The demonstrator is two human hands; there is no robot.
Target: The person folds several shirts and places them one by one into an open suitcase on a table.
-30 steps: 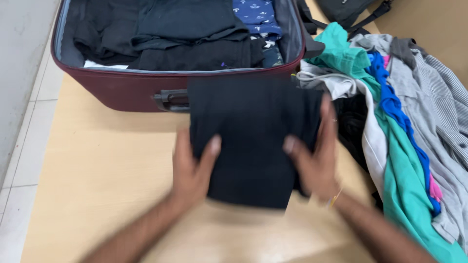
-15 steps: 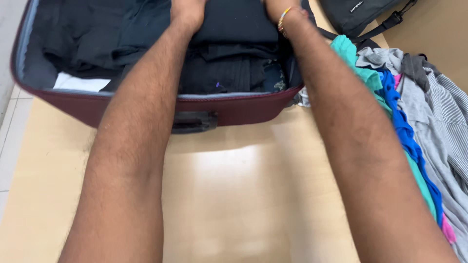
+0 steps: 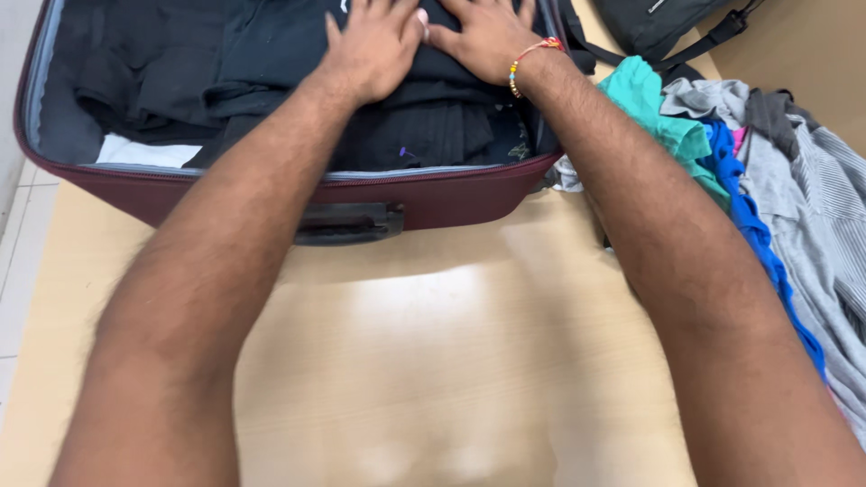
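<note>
Both my arms reach forward into an open maroon suitcase (image 3: pixel 451 200) on a light wooden table (image 3: pixel 424 361). My left hand (image 3: pixel 372 45) lies flat, fingers spread, on a folded black garment (image 3: pixel 433 77) at the top of the dark clothes stacked inside. My right hand (image 3: pixel 483 34), with a beaded band at the wrist, presses flat on the same garment right beside it. Neither hand grips anything. A white piece (image 3: pixel 149 151) shows at the suitcase's near left corner.
A heap of loose clothes (image 3: pixel 767 180) in teal, blue, grey and striped fabric lies to the right of the suitcase. A black bag with a strap (image 3: pixel 667 22) sits at the far right. The suitcase handle (image 3: pixel 347 223) faces me. Tiled floor shows at left.
One second ago both hands held the folded black garment over the table. They carried it into the suitcase, laid it on the pile, and now rest flat on it.
</note>
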